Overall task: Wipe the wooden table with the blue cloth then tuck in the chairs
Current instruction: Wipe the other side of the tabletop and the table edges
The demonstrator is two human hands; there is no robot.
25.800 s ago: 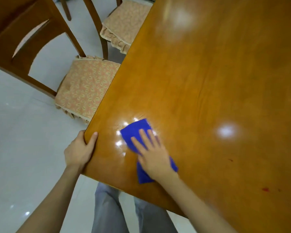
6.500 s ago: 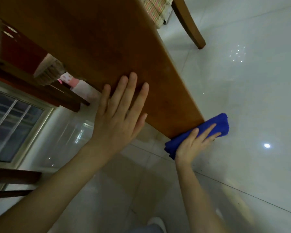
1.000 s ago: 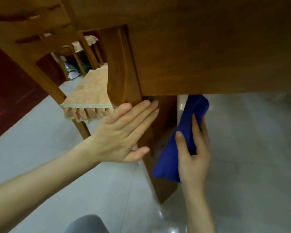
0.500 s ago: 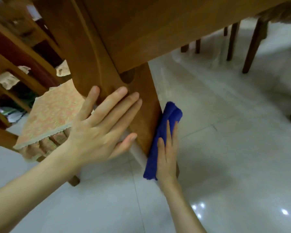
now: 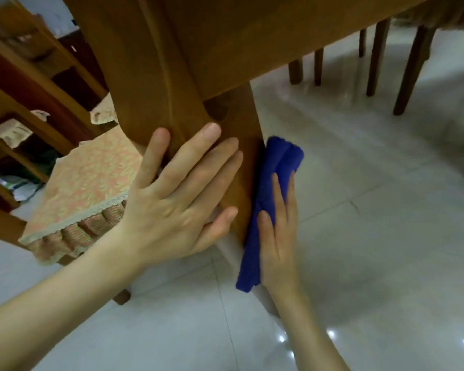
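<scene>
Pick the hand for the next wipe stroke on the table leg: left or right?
Right. The right hand presses the blue cloth flat against the table leg; the left hand only braces the leg's other face, holding nothing.

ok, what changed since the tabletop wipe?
The blue cloth moved from the table top down to the table leg, where the right hand presses it against the leg's right side. The left hand let go of the table edge and lies flat on the leg. Unchanged: the right hand on the cloth.
</scene>
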